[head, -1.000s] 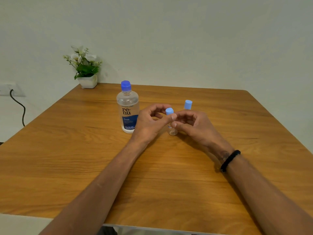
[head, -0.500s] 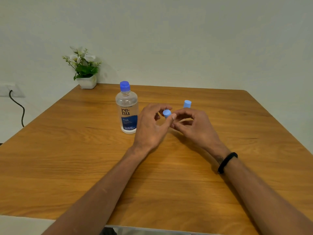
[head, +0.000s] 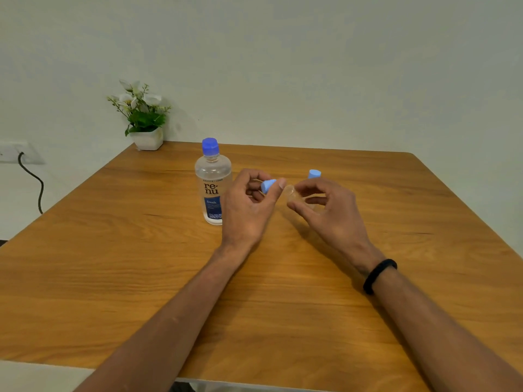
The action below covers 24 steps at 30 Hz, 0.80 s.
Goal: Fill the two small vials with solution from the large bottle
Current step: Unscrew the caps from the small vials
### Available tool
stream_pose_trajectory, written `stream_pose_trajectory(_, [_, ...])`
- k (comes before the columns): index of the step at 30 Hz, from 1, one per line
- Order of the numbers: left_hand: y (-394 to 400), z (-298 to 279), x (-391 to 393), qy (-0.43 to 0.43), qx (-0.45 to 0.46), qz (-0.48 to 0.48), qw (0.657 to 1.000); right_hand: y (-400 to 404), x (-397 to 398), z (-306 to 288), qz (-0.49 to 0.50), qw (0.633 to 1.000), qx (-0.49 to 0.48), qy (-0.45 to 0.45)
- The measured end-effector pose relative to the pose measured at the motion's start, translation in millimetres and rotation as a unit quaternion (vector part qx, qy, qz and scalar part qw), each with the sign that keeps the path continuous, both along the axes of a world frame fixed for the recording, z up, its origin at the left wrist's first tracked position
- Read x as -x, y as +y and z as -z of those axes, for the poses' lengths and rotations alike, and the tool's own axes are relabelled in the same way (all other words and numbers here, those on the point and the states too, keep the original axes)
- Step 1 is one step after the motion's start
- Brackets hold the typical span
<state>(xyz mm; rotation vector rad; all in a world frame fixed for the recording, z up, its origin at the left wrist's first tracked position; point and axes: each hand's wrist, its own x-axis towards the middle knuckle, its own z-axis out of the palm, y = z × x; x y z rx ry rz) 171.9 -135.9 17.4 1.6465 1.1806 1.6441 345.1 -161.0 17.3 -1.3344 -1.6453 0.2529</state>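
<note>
**Cap off one vial, large bottle capped on the table**

The first small vial [head: 294, 193], clear and hard to make out, is held tilted above the table [head: 141, 278] in the right hand [head: 328, 213], thumb and fingers curled round its body so the grip is closed on it; its open mouth points toward the left hand. Its light-blue cap [head: 268, 185] is off and sits pinched between the thumb and fingertips of the left hand [head: 249, 210], a closed grip just beside the vial's mouth but apart from it.

The second small vial [head: 314, 174] stands behind the right hand; only its blue cap shows above the fingers, and the body is hidden.

The large bottle [head: 212, 188], clear with a blue label reading "re-nu fresh" and a darker blue cap on, stands upright on the table just left of the left hand, partly overlapped by it in the view.

A black wristband [head: 379, 275] circles the right wrist. At the far left corner of the table sits a small potted plant [head: 143, 120] with white flowers, against the wall. A black cable [head: 34, 182] hangs from a wall socket at the left.
</note>
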Motion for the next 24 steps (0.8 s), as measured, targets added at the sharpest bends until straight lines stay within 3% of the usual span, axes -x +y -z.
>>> stream_pose_trajectory(4, [5, 9, 0, 0.046, 0.038, 0.018, 0.998, 2, -1, 1, 0.011, 0.995, 0.023, 0.095])
stream_pose_trajectory(8, [9, 20, 2, 0.119, 0.054, 0.039, 0.991, 5, -2, 2, 0.021, 0.991, 0.029, 0.132])
stream_pose_trajectory(11, [9, 22, 3, 0.159, 0.049, 0.032, 0.986, 5, -1, 3, 0.02, 0.992, 0.032, 0.117])
stream_pose_trajectory(24, [11, 23, 4, 0.173, 0.119, 0.036, 0.977, -1, 5, 5, 0.011, 0.996, 0.055, 0.065])
